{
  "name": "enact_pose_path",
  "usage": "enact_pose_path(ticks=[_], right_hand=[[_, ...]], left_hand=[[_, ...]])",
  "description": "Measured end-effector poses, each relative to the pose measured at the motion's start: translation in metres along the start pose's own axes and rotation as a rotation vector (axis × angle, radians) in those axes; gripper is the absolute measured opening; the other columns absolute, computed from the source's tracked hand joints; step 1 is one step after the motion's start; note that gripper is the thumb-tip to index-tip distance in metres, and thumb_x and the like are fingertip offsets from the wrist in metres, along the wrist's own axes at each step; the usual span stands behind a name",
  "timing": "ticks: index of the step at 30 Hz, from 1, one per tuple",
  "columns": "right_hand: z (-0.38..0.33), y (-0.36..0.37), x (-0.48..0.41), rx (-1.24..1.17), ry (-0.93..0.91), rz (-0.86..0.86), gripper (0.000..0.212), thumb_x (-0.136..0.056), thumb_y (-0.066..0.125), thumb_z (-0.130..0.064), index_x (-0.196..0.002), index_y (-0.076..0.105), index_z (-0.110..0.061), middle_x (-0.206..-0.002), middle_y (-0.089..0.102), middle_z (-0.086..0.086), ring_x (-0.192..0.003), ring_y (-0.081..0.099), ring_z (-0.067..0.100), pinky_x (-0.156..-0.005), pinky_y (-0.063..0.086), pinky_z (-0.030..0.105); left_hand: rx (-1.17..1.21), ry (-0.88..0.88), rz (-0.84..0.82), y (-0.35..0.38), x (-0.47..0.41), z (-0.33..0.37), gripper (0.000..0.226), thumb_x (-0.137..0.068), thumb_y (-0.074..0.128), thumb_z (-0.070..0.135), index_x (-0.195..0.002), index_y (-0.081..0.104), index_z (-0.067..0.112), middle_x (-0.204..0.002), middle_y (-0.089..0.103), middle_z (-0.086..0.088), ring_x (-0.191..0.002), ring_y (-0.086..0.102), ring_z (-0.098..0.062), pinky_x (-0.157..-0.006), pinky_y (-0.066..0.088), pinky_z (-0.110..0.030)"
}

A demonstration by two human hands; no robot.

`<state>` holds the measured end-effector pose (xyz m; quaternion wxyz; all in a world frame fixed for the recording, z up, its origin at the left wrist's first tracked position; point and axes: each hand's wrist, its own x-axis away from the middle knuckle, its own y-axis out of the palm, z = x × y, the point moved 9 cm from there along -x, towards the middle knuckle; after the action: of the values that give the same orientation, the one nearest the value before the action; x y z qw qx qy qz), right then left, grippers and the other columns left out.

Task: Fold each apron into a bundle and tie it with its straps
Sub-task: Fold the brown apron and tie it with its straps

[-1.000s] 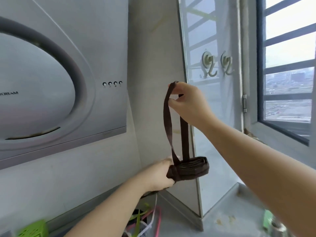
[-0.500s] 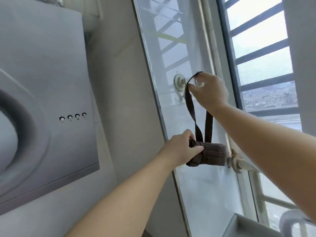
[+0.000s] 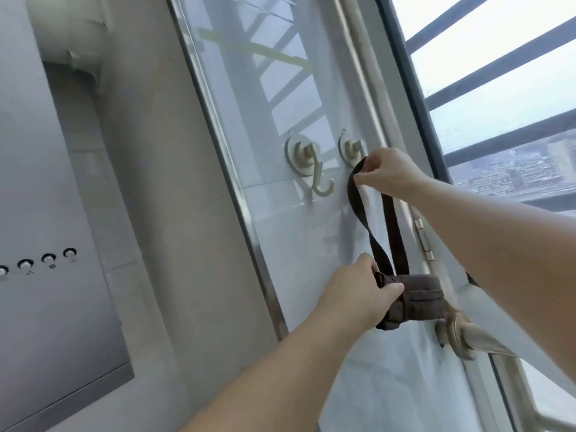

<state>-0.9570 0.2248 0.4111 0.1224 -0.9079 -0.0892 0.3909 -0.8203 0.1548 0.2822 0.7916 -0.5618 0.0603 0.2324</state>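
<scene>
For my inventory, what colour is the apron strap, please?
Dark brown strap, clearest in the head view.

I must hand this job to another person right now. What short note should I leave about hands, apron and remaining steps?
Left hand: grips one end of the apron bundle, held in the air.
Right hand: pinches the top of the strap loop, close to the right hook.
Done: apron folded, strap wrapped round it.
Left: probably slip the loop over that hook, then release; I cannot tell if it already catches. The other hook is bare.
</scene>
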Motion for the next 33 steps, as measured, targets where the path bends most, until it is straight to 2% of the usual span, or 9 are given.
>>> enact_pose_path(ticks=[4,8,10,14,16,21,25,29,33], right_hand=[[0.019,0.009,0.003,-0.136,0.036,0.044,0.037,-0.077,0.068,-0.019,-0.106,0.045,-0.014,-0.098,0.052,0.004,-0.087,0.052,0.02,-0.059,0.042,0.024],[0.038,0.018,0.019,-0.355,0.121,0.015,0.048,-0.077,0.069,-0.015,-0.115,0.04,-0.017,-0.103,0.061,0.011,-0.085,0.064,0.022,-0.079,0.055,0.036],[0.054,0.025,0.035,-0.362,0.177,0.005,0.04,-0.078,0.068,-0.02,-0.111,0.046,-0.019,-0.098,0.062,0.006,-0.091,0.064,0.024,-0.084,0.054,0.04],[0.085,0.036,0.098,-0.297,0.193,0.109,0.013,-0.085,0.063,-0.024,-0.096,0.06,-0.017,-0.081,0.061,-0.005,-0.08,0.06,0.015,-0.066,0.043,0.025],[0.105,0.047,0.129,-0.22,0.211,0.101,0.006,-0.087,0.061,-0.028,-0.087,0.063,-0.022,-0.077,0.06,-0.011,-0.083,0.059,0.016,-0.07,0.041,0.028],[0.133,0.063,0.17,-0.155,0.171,0.136,0.04,-0.077,0.036,-0.06,-0.075,0.063,-0.03,-0.078,0.058,-0.015,-0.099,0.051,0.019,-0.092,0.039,0.039],[0.133,0.073,0.188,-0.083,0.08,0.077,0.061,-0.079,0.034,-0.064,-0.099,0.068,-0.017,-0.105,0.06,-0.006,-0.12,0.04,0.02,-0.102,0.029,0.032],[0.146,0.08,0.176,0.117,0.109,-0.021,0.036,-0.094,0.052,-0.035,-0.119,0.062,-0.011,-0.143,0.042,0.011,-0.142,0.017,0.026,-0.116,0.014,0.038],[0.146,0.083,0.17,0.197,0.173,-0.139,0.045,-0.098,0.044,-0.031,-0.136,0.045,-0.005,-0.157,0.018,0.012,-0.146,0.002,0.027,-0.118,0.007,0.038]], left_hand=[[-0.022,-0.007,0.015,0.016,-0.002,-0.01,0.031,-0.089,0.058,0.042,-0.103,0.047,0.017,-0.096,0.059,-0.004,-0.089,0.059,-0.024,-0.07,0.047,-0.034],[-0.082,-0.01,0.006,0.033,0.001,-0.014,0.031,-0.09,0.057,0.041,-0.103,0.045,0.016,-0.104,0.057,-0.007,-0.095,0.058,-0.028,-0.077,0.051,-0.039],[-0.093,-0.024,0.012,0.039,0.005,-0.016,0.033,-0.09,0.057,0.043,-0.107,0.045,0.016,-0.108,0.055,-0.007,-0.099,0.057,-0.029,-0.082,0.052,-0.043],[-0.083,-0.025,0.034,0.047,0.012,-0.017,0.036,-0.089,0.059,0.044,-0.11,0.044,0.019,-0.111,0.053,-0.005,-0.103,0.056,-0.029,-0.084,0.049,-0.044],[-0.132,-0.029,0.021,0.051,0.016,-0.018,0.038,-0.089,0.058,0.044,-0.112,0.043,0.018,-0.113,0.051,-0.006,-0.105,0.055,-0.029,-0.085,0.048,-0.044],[-0.232,0.027,-0.01,0.055,0.022,-0.016,0.042,-0.093,0.054,0.043,-0.122,0.043,0.015,-0.12,0.047,-0.005,-0.112,0.052,-0.025,-0.087,0.045,-0.038],[-0.635,0.226,0.021,0.057,0.032,-0.002,0.042,-0.097,0.045,0.045,-0.128,0.043,0.016,-0.124,0.044,-0.004,-0.116,0.045,-0.025,-0.084,0.043,-0.037],[-0.839,0.312,-0.014,0.061,0.042,-0.003,0.033,-0.099,0.044,0.034,-0.124,0.05,0.014,-0.13,0.041,-0.007,-0.12,0.039,-0.026,-0.086,0.042,-0.035],[-0.842,0.404,0.08,0.052,0.06,-0.001,0.024,-0.087,0.059,0.034,-0.105,0.062,0.019,-0.113,0.055,-0.004,-0.102,0.054,-0.024,-0.076,0.045,-0.032]])
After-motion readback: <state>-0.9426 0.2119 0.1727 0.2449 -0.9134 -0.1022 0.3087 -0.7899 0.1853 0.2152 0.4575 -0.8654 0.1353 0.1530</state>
